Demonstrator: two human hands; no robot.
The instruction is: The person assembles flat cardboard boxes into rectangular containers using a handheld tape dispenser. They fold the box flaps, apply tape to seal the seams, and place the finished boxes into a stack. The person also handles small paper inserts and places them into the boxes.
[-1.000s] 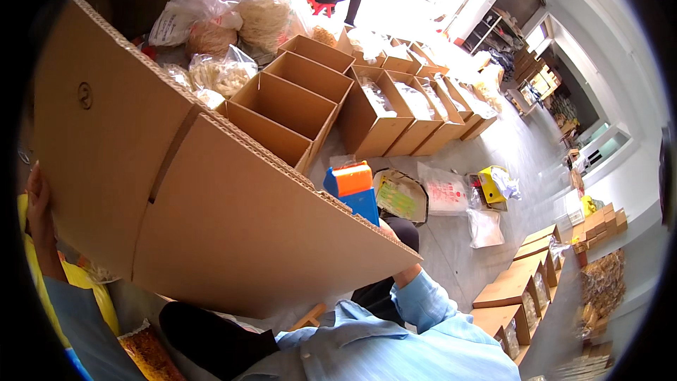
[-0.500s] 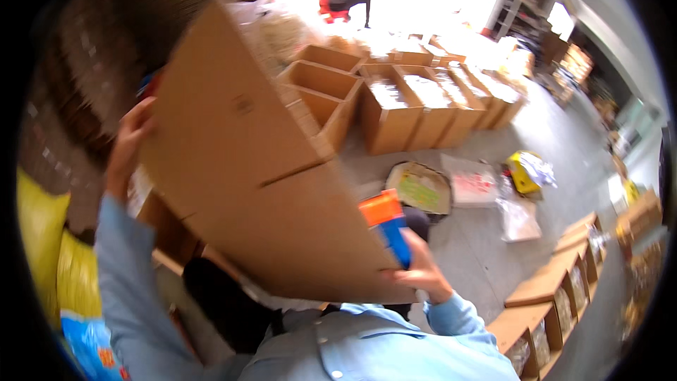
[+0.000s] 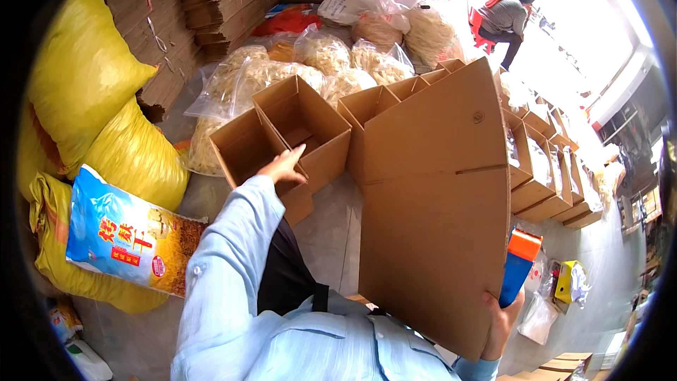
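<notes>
A large flattened cardboard box (image 3: pixel 434 240) stands tilted in front of me, with a slit between its flaps. My right hand (image 3: pixel 502 321) is closed at its lower right edge. The same hand holds a blue-and-orange tool (image 3: pixel 518 268), which looks like a tape dispenser. To the left, my left hand (image 3: pixel 283 167) reaches over the near corner of an open brown box (image 3: pixel 243 142), fingers stretched out and apart. Whether the fingertips touch the box edge I cannot tell. Another open box (image 3: pixel 328 159) adjoins it on the right.
Yellow sacks (image 3: pixel 84 85) and a blue printed bag (image 3: pixel 134 233) lie on the left. Clear bags of pale contents (image 3: pixel 321 56) sit behind the boxes. Filled boxes (image 3: pixel 543 201) stand in rows at right. Stacked flat cardboard (image 3: pixel 226 0) rises behind; a person (image 3: pixel 504 17) sits far off.
My left hand has let go of the flattened box's upper left edge and moved to the open box. The flattened box now stands more upright, to the right in view. The view has turned left.
</notes>
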